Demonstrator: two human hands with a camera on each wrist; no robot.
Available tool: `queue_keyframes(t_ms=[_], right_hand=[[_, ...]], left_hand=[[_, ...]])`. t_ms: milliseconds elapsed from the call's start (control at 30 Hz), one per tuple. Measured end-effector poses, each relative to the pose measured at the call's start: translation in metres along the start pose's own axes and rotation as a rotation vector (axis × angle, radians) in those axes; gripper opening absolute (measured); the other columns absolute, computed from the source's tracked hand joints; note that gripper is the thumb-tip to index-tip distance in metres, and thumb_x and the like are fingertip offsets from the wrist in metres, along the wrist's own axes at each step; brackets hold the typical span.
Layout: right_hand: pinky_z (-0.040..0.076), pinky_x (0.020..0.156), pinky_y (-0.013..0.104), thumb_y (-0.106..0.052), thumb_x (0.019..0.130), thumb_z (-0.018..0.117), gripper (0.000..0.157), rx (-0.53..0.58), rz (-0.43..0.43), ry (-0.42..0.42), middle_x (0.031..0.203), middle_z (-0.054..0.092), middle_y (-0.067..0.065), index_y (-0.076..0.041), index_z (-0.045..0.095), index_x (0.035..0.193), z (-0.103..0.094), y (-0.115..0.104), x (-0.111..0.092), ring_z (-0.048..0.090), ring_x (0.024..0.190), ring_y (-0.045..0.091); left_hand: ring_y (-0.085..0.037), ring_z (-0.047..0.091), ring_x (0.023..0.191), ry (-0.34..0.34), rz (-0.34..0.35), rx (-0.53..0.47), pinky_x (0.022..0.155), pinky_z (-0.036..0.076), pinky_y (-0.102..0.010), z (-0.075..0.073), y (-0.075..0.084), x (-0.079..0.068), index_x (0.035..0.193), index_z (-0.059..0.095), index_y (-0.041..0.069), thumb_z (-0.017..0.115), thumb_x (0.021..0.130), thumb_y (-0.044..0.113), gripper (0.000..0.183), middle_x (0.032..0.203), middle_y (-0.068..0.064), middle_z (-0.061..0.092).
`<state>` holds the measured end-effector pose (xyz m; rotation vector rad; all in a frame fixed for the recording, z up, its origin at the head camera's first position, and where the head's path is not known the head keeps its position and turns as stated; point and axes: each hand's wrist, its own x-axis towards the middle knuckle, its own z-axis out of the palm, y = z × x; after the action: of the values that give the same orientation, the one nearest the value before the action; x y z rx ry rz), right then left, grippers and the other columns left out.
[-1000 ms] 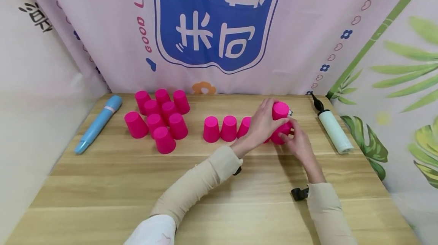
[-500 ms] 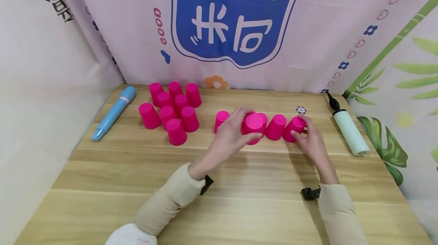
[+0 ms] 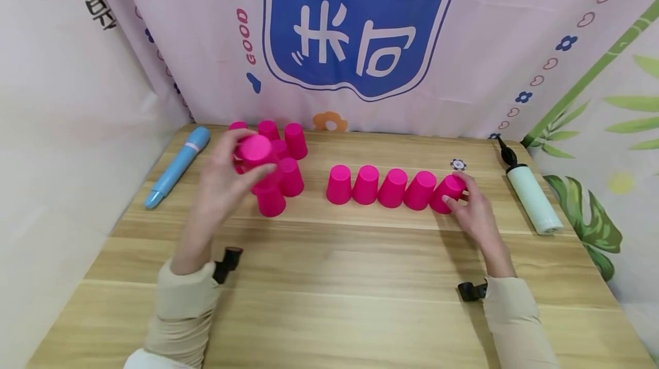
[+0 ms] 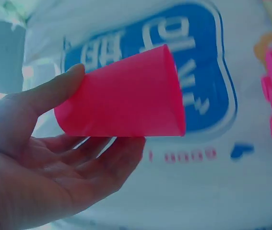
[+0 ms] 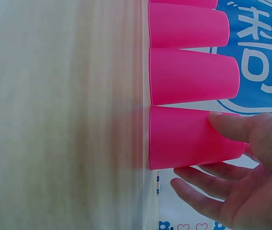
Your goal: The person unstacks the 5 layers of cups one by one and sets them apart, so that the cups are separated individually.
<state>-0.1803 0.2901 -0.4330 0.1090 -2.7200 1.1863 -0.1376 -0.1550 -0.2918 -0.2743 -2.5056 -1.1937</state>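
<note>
Held in the air by my left hand (image 3: 218, 183) is a pink cup (image 3: 255, 149), bottom end up, over the front of a group of pink cups (image 3: 292, 179) at the table's left. In the left wrist view the thumb and fingers grip this cup near its closed end. My right hand (image 3: 476, 214) grips the rightmost cup (image 3: 447, 194) of a straight row of upside-down pink cups (image 3: 366, 186). Its thumb lies on the near side, as the right wrist view shows, and the cup's rim meets the table. Part of the left group is hidden behind my left hand.
At the left edge of the wooden table (image 3: 329, 300) lies a blue tube-shaped thing (image 3: 177, 166). A pale green hand pump (image 3: 534, 197) with a black nozzle lies at the right. Behind the row's right end sits a small round chip (image 3: 458, 165). Printed cloth (image 3: 206, 43) hangs behind.
My left hand has carried a pink cup leftward from the row's right end to above the left group. My right hand stays at the end cup. The head view has shifted slightly.
</note>
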Motion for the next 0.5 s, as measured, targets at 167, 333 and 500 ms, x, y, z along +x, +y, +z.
queue_keyframes(t_ms=[167,333,500], right_hand=[[0.046,0.092,0.058,0.001,0.09,0.063,0.063,-0.002,0.017,-0.005,0.131,0.047,0.032,-0.004,0.032,0.145,-0.002,-0.002,-0.001,0.05,0.116,0.049],[0.046,0.092,0.058,0.002,0.09,0.063,0.063,-0.005,0.014,0.004,0.131,0.047,0.032,-0.003,0.032,0.145,-0.002,-0.002,0.0,0.049,0.116,0.049],[0.045,0.093,0.058,0.002,0.089,0.063,0.064,-0.011,0.005,0.002,0.131,0.047,0.032,-0.002,0.033,0.145,0.0,-0.002,0.0,0.049,0.117,0.048]], left_hand=[[-0.039,0.048,0.114,-0.026,-0.176,0.053,0.091,0.047,-0.052,-0.034,-0.027,0.006,0.135,0.037,-0.003,0.072,0.086,0.01,0.062,0.128,-0.022,0.046],[-0.043,0.046,0.113,-0.084,-0.265,0.112,0.091,0.045,-0.054,-0.045,-0.053,0.013,0.138,0.031,-0.006,0.067,0.089,0.009,0.063,0.128,-0.028,0.044],[-0.044,0.049,0.106,-0.226,-0.346,0.195,0.087,0.048,-0.054,-0.042,-0.082,0.02,0.135,0.032,-0.009,0.068,0.089,0.014,0.063,0.121,-0.029,0.047]])
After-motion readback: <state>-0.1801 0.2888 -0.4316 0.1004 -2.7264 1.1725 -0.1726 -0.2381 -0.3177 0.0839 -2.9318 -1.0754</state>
